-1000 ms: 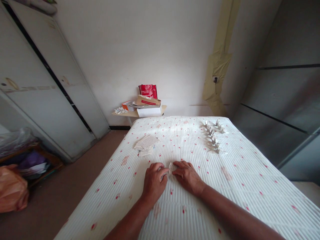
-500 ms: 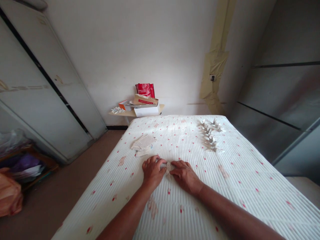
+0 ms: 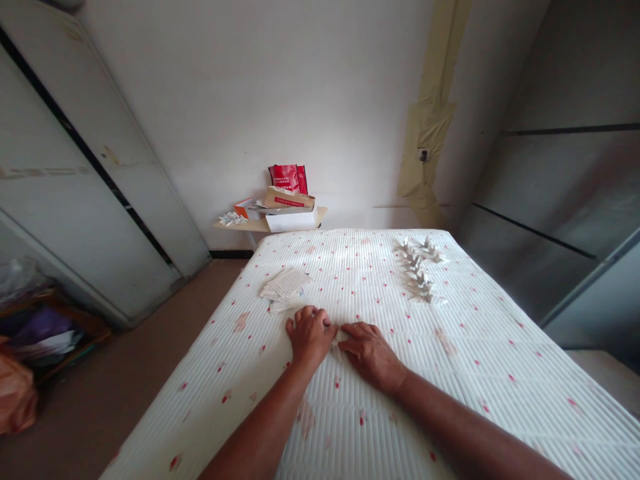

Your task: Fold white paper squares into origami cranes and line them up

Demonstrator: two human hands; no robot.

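Note:
A small folded piece of paper (image 3: 337, 348) lies on the quilted white bed cover (image 3: 360, 413), between my two hands. My left hand (image 3: 311, 337) has its fingers curled, with the thumb and forefinger pressing the paper's left side. From the right, my right hand (image 3: 371, 352) pinches the same paper between thumb and fingers. My fingertips cover much of it, so its exact shape is hidden. Just beyond my left hand rests a loose stack of printed paper sheets (image 3: 285, 285). Several folded paper cranes (image 3: 416, 267) stand in rows at the far right.
Past the bed's far edge, a small shelf (image 3: 255, 226) against the wall bears a white box (image 3: 290, 222), a red bag (image 3: 286, 179) and small white pieces (image 3: 233, 219). Grey cabinets (image 3: 550, 187) stand at the right, pale cabinet doors (image 3: 100, 147) at the left.
My left hand has shifted slightly inward, its fingers more curled and its thumb closer to the right hand over the folded paper. My right hand stays nearly still. The view has shifted slightly.

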